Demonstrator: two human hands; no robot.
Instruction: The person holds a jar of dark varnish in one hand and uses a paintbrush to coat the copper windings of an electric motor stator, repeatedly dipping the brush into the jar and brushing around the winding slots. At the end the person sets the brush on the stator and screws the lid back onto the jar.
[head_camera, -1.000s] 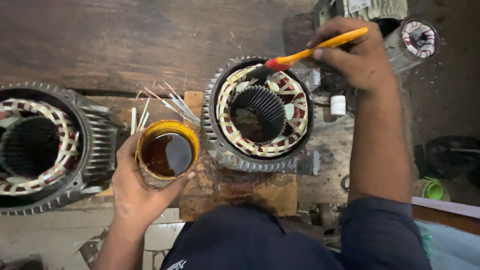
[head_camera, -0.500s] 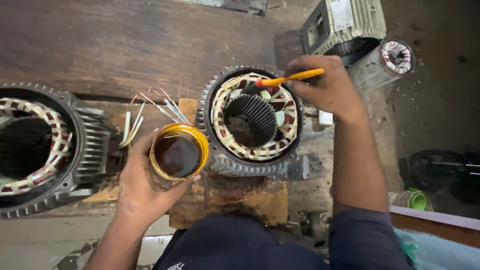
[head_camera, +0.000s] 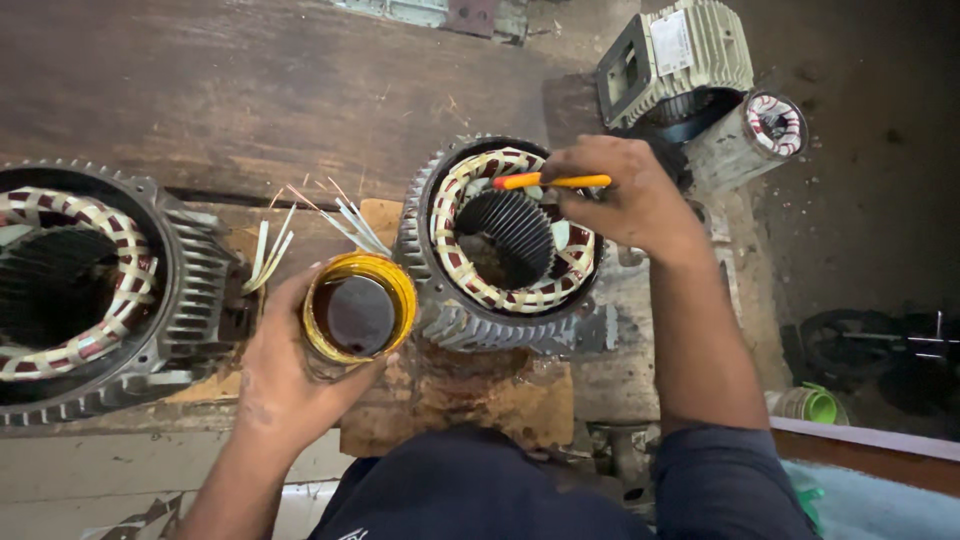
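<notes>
From the head camera, looking straight down, I count two large finned grey metal motor stators with red-and-cream taped windings: one at the centre (head_camera: 505, 235) and one at the left edge (head_camera: 80, 290), partly cut off. Two smaller units lie at the top right: a pale ribbed motor housing (head_camera: 680, 60) and a small wound stator (head_camera: 755, 135) just beside it. There is one round yellow-rimmed tin of dark brown liquid (head_camera: 358, 312), one orange-handled brush (head_camera: 552, 181), and a single bunch of thin pale lead wires (head_camera: 320, 220) fanning out between the two big stators.

The left hand (head_camera: 285, 375) is wrapped around the tin from below, fingers curled on its side, holding it upright just beside the central stator's lower left fins. The right hand (head_camera: 625, 195) is closed in a pinch on the brush, which lies across the top of the central stator's winding, its tip toward the left.

The central stator stands on a stained wooden block (head_camera: 460, 400) on a dark, worn wooden table (head_camera: 230, 90). To the right the floor (head_camera: 860, 220) is dark and grimy, with a small green-rimmed cup (head_camera: 810, 405) on it.
</notes>
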